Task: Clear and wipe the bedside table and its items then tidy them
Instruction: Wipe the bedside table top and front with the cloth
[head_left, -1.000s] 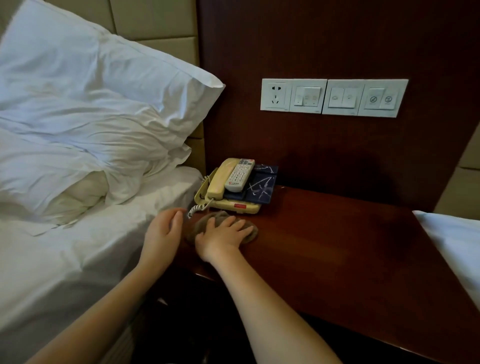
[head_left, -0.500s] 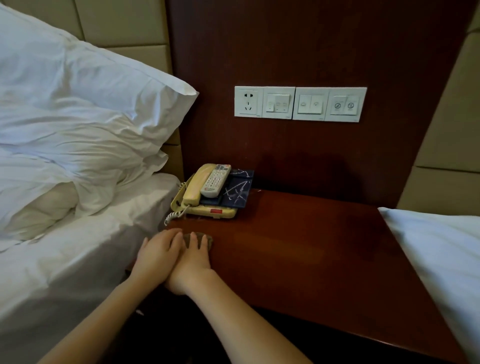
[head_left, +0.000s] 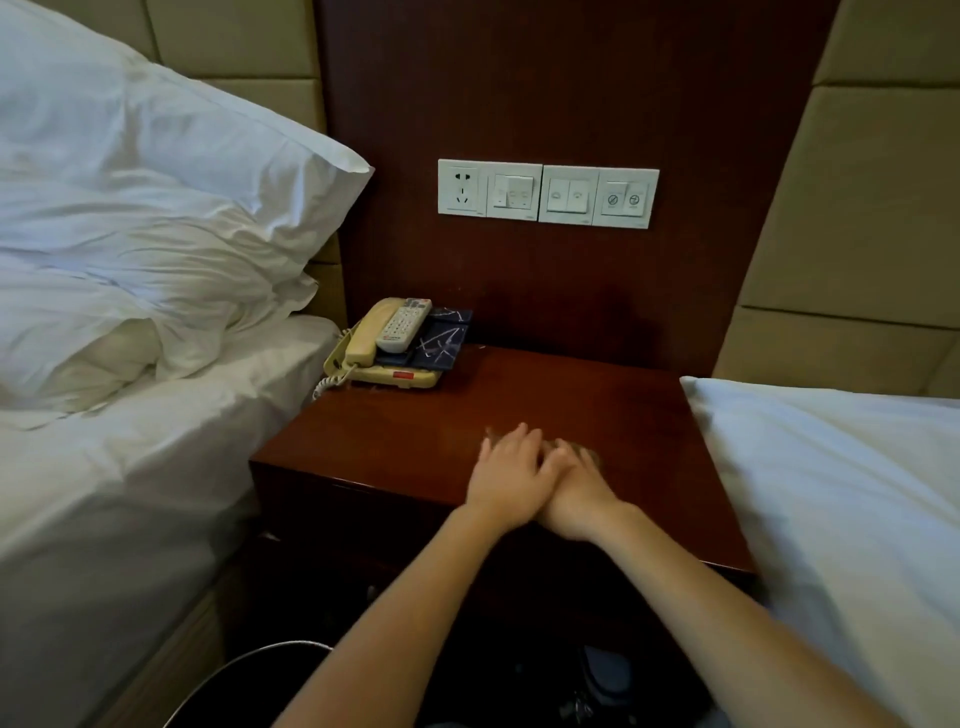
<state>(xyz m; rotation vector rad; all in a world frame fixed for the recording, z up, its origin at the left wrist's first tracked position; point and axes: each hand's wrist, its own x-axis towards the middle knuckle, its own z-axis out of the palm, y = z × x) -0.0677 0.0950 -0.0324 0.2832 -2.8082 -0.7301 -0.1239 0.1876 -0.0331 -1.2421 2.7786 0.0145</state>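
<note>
The dark red wooden bedside table (head_left: 571, 384) stands between two beds. At its back left corner sits a cream telephone (head_left: 363, 340). A white remote (head_left: 402, 325) and a dark blue patterned tray (head_left: 441, 338) lie on top of the phone. Near the table's front edge, right of centre, my right hand (head_left: 582, 496) presses flat on a brown cloth (head_left: 592, 456), which is almost fully hidden. My left hand (head_left: 509, 478) lies flat beside it, overlapping the right hand's fingers.
A bed with white pillows (head_left: 156, 218) borders the table on the left, and another white bed (head_left: 831, 493) on the right. A socket and switch panel (head_left: 548, 193) is on the wall above. A dark bin's rim (head_left: 249, 670) shows below left.
Both hands slid together with the cloth from the table's left front edge, near the phone, rightward along the front to right of centre.
</note>
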